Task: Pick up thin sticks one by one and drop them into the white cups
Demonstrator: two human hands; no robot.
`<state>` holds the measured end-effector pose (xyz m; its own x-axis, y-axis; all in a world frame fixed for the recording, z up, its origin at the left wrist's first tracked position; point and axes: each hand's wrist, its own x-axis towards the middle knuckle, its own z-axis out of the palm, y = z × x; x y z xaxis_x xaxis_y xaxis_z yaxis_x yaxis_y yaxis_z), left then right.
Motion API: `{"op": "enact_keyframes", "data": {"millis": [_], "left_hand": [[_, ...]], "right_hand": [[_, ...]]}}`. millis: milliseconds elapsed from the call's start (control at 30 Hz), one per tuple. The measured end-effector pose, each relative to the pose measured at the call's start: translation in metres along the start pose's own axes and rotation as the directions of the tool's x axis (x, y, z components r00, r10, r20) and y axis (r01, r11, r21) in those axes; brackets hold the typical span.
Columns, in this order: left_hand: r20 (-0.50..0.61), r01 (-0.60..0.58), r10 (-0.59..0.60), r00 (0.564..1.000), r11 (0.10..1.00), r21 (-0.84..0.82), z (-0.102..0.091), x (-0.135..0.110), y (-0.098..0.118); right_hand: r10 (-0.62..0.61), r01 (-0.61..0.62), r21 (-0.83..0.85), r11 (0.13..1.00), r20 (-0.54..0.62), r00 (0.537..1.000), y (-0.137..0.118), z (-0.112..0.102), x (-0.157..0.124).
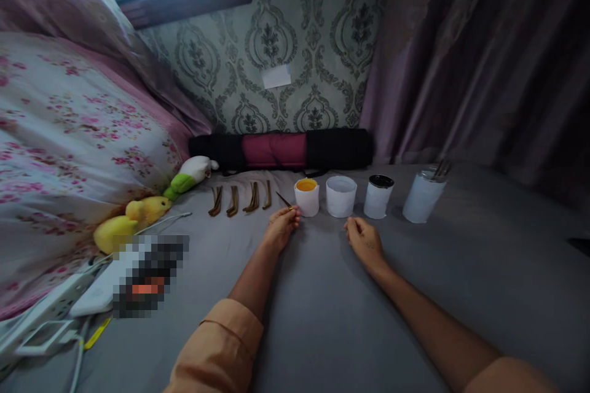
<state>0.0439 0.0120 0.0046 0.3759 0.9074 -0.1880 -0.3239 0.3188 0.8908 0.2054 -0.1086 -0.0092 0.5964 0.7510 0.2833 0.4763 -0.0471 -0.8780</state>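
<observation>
My left hand (280,228) is closed in a pinch on a thin brown stick (284,199), whose pointed end slants up to the left. Right behind its fingertips stands a white-wrapped cup (307,202) with a yellow-orange inside. My right hand (364,239) rests with curled fingers just in front of a wider white cup (341,199); whatever it may hold is hidden. To the right are a white-wrapped cup with a dark top (378,201) and a taller white-wrapped jar (421,199) with several thin sticks poking out. Small bunches of bent brown sticks (233,201) lie left of my left hand.
A long black and maroon rolled bag (274,150) lies along the wall behind the cups. At left are plush toys (113,232), a white power strip (41,301) with cables, and a pixelated patch over a white object (94,295). Everything lies on a grey sheet (318,319).
</observation>
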Motion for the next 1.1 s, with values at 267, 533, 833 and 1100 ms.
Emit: {"op": "enact_keyframes", "data": {"millis": [267, 533, 833, 1100], "left_hand": [[0.022, -0.068, 0.067, 0.998, 0.996, 0.051, 0.000, -0.004, -0.012], [-0.001, -0.225, 0.229, 0.973, 0.956, 0.187, 0.003, -0.015, -0.018], [-0.031, -0.403, 0.463, 0.886, 0.800, 0.445, 0.011, -0.036, -0.010], [0.136, -0.558, 0.630, 0.764, 0.542, 0.628, 0.016, -0.046, -0.013]], "right_hand": [[-0.016, 0.016, -0.011, 1.000, -0.014, 1.000, 0.005, 0.001, 0.000], [0.007, -0.007, -0.012, 1.000, 0.015, 1.000, 0.003, 0.000, 0.000], [0.009, -0.012, 0.040, 0.999, 0.062, 0.998, 0.000, -0.003, -0.002], [0.028, -0.036, 0.096, 0.995, 0.087, 0.996, 0.002, -0.004, -0.003]]}}
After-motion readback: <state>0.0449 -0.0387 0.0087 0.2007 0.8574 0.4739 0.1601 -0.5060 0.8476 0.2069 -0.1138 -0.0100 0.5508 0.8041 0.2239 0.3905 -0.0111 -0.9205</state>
